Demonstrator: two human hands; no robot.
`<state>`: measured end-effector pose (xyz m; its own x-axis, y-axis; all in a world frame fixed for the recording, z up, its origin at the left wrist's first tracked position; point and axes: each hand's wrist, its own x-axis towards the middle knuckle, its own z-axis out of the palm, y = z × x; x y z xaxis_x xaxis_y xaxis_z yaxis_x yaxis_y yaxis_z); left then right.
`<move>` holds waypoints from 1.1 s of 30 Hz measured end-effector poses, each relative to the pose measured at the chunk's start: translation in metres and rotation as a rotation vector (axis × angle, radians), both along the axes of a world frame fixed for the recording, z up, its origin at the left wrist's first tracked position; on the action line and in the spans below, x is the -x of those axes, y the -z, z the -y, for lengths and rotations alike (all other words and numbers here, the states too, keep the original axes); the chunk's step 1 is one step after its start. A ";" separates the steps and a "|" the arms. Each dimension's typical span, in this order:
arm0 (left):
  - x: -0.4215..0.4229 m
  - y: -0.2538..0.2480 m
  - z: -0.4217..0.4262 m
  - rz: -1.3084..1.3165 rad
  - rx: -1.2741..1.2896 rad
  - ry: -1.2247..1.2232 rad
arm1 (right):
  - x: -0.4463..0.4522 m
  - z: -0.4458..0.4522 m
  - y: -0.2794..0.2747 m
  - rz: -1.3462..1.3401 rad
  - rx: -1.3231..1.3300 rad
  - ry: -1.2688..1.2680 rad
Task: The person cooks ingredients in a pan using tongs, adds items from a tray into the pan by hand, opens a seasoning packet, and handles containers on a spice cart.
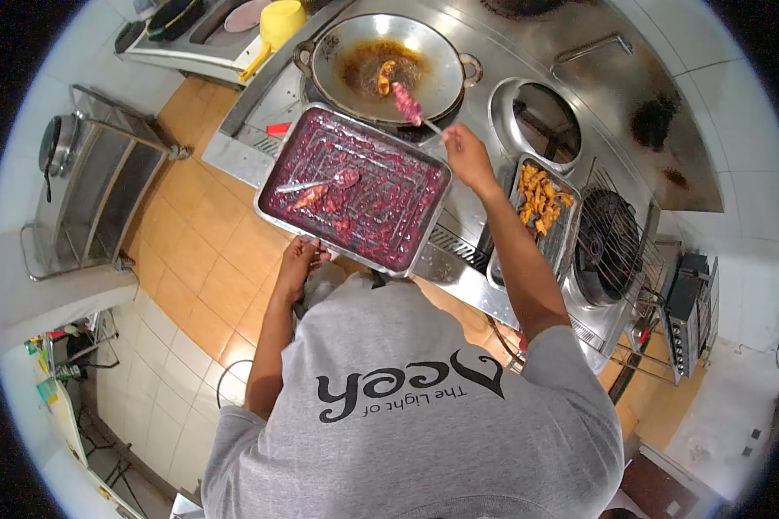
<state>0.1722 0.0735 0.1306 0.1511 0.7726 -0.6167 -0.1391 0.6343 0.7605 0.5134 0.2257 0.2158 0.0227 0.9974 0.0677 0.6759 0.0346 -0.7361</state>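
My left hand is closed on the near edge of a rectangular metal baking tray, smeared with wet purple-red batter. In the tray lie a spoon and a few coated pieces. My right hand grips a thin metal utensil beyond the tray's far right corner. A purple-coated piece of food covers the utensil's head, over the near side of a large wok. One golden-brown piece sits in the wok's oil.
Right of my right forearm, a metal tray holds several fried golden pieces. Beyond it is a burner with a wire rack. A round metal burner ring is right of the wok. A yellow dipper stands at the back left.
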 end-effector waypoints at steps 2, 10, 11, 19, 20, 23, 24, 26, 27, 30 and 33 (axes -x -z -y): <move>-0.003 -0.017 0.000 -0.020 0.024 0.000 | 0.002 -0.037 0.006 0.146 0.011 0.108; 0.028 -0.023 0.012 0.038 0.005 -0.098 | 0.031 -0.112 0.006 0.345 0.227 0.360; 0.034 -0.021 0.014 0.062 0.010 -0.108 | 0.031 -0.119 0.011 0.377 0.236 0.330; 0.058 -0.013 0.009 0.222 -0.065 -0.155 | 0.060 -0.127 0.022 0.405 0.253 0.303; 0.059 -0.012 0.006 0.218 -0.063 -0.166 | 0.062 -0.127 0.023 0.431 0.261 0.290; 0.061 -0.016 -0.003 0.204 -0.073 -0.184 | 0.065 -0.123 0.022 0.462 0.264 0.251; 0.062 -0.016 -0.006 0.216 -0.080 -0.185 | 0.065 -0.122 0.020 0.463 0.260 0.240; 0.065 -0.017 -0.009 0.240 -0.095 -0.181 | 0.066 -0.122 0.020 0.456 0.234 0.238; 0.067 -0.016 -0.009 0.264 -0.111 -0.177 | 0.067 -0.122 0.018 0.453 0.220 0.237; 0.069 -0.013 -0.010 0.261 -0.086 -0.194 | 0.065 -0.116 0.011 0.492 0.155 0.185; 0.072 -0.011 -0.009 0.262 -0.095 -0.183 | 0.058 -0.118 0.016 0.507 0.180 0.211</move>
